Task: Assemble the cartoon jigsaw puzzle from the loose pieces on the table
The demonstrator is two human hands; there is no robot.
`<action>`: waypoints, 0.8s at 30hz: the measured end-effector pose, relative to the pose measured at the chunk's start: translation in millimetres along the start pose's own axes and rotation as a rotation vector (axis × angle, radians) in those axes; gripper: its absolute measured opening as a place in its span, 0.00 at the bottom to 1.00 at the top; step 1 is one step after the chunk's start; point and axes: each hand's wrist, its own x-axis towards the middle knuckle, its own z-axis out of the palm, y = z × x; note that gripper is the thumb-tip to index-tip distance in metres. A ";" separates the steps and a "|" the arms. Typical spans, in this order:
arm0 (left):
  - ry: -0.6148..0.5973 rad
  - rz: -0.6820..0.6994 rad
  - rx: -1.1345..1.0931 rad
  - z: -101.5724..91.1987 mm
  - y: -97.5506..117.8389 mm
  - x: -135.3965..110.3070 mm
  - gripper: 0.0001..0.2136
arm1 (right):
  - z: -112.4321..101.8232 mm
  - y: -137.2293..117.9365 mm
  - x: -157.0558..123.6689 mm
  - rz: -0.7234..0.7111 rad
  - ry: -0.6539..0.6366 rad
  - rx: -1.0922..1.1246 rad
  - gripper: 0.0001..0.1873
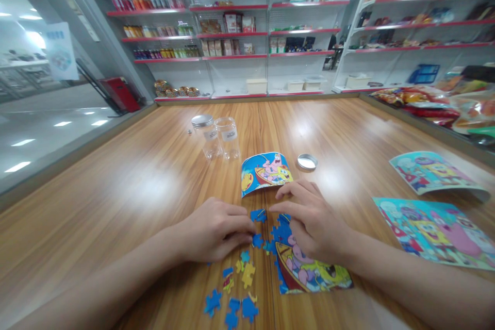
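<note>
Your left hand [216, 229] rests on the wooden table [116, 206], fingers curled inward. The fingertips meet a blue piece [257, 241] just left of the part-built jigsaw [309, 270]. Cannot tell whether the piece is pinched or only touched.

Your right hand [313, 221] lies palm-down over the jigsaw's upper-left corner, fingers stretched out and grasping nothing. The index finger points left, its tip close to a second blue piece [258, 215] lying between your two hands.

The jigsaw sits flat near the table's front edge, just right of centre. Its cartoon boat scene is filled in at the bottom and ragged at the top left.

Scattered pieces [237, 289], blue and yellow, lie in front of your left hand, just left of the jigsaw.

A picture card [266, 172] with the same cartoon lies beyond your fingers, its front edge curling. A round metal lid [307, 161] sits just right of it.

Farther back stand two clear jars side by side, touching or nearly so: a capped jar [203, 135] on the left, an uncapped jar [228, 137] on the right.

Two cartoon sheets lie well to your right, the near sheet [436, 232] flat and the far sheet [433, 172] curled at its edge.

Stocked shop shelves [232, 31] line the back wall.
</note>
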 end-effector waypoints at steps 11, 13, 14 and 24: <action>0.082 0.043 0.073 10.9 0.5 -5.4 0.06 | -8.2 12.0 -1.1 0.176 0.276 0.227 0.18; 0.091 0.064 0.120 13.9 2.2 -6.5 0.08 | -11.1 14.2 -2.6 0.244 0.324 0.273 0.18; 0.089 0.069 0.137 15.4 3.1 -6.7 0.08 | -12.4 15.0 -3.5 0.275 0.346 0.290 0.17; 0.136 0.029 0.116 17.6 7.9 -4.0 0.07 | -13.3 16.5 -6.7 0.479 0.361 0.438 0.13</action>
